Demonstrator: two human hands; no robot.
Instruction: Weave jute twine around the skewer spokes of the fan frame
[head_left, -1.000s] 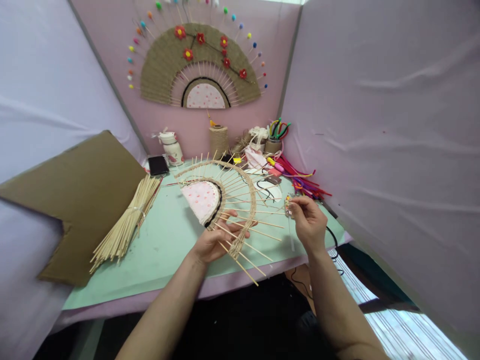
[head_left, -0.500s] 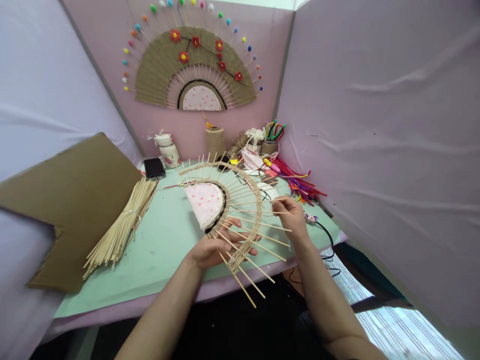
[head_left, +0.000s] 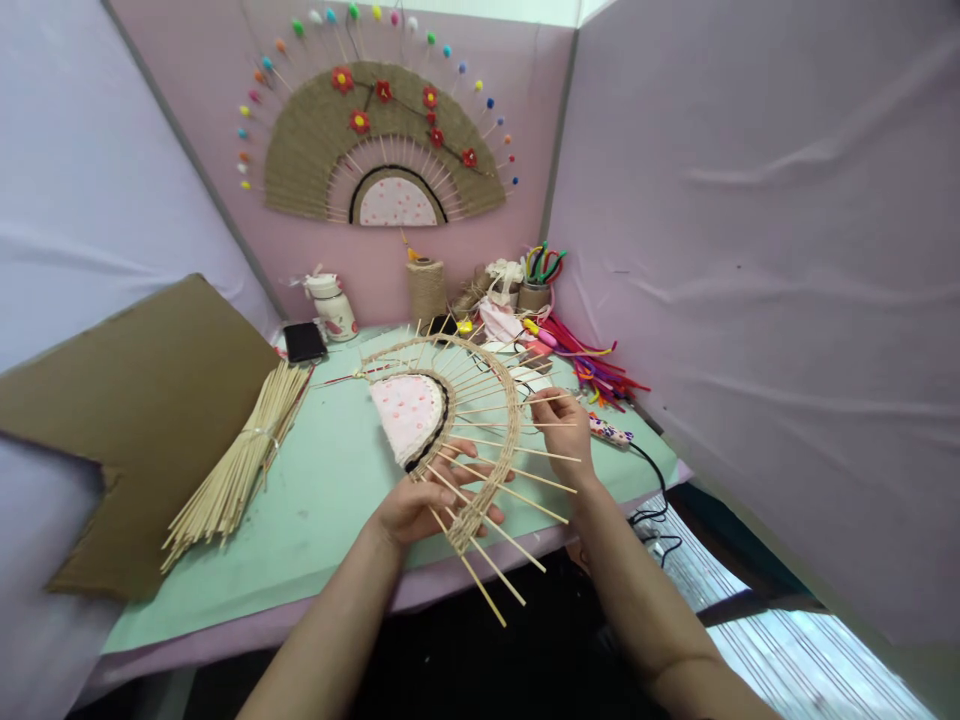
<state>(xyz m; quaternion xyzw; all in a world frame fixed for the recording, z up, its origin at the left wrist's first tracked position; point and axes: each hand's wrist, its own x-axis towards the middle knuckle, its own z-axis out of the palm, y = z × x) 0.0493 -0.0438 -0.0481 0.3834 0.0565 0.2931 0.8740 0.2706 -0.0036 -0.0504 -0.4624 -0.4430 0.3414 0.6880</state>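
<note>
A half-round woven fan frame (head_left: pixel 514 400) of thin sticks and tan twine is held above the table, its pink spotted centre (head_left: pixel 409 408) edged in black. Under its lower part, my left hand (head_left: pixel 442 495) supports it, thumb on top and fingers spread below the sticks. At the frame's right side my right hand (head_left: pixel 559 425) has thumb and fingers pinched together near the stick tips. Twine seems to run to those fingers, but it is too thin to make out clearly.
A stick bundle (head_left: pixel 232 460) and cardboard (head_left: pixel 150 400) lie left. Behind stand a white bottle (head_left: pixel 331 305), a twine spool (head_left: pixel 427 290) and a can of scissors (head_left: pixel 534 295). Pipe cleaners (head_left: pixel 592 365) and a patterned corded tool (head_left: pixel 610 431) lie right. A finished fan (head_left: pixel 300 150) hangs on the wall.
My right hand has moved left, closer to the woven band, uncovering more of the patterned tool. My left hand keeps its hold on the frame. The whole view has shifted slightly.
</note>
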